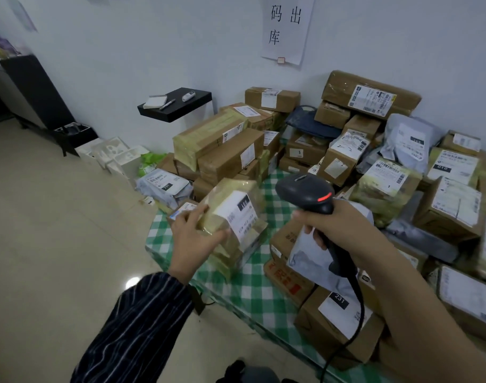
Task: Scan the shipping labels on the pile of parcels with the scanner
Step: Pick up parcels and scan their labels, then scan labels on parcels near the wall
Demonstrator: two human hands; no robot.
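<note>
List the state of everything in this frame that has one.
Scanner, gripped by right hand, red light on.
Taped parcel, held by left hand, label up.
Checked cloth, spread under the parcels.
Pen, lying on black shelf.

Open floor (56, 217) left; checked cloth (253, 286) strip free; parcels (385, 186) apparently packed tight right.

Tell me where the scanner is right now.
In the head view, centre-right: the scanner is gripped in the right hand above the green checked cloth, right of the taped parcel the left hand holds.
</note>
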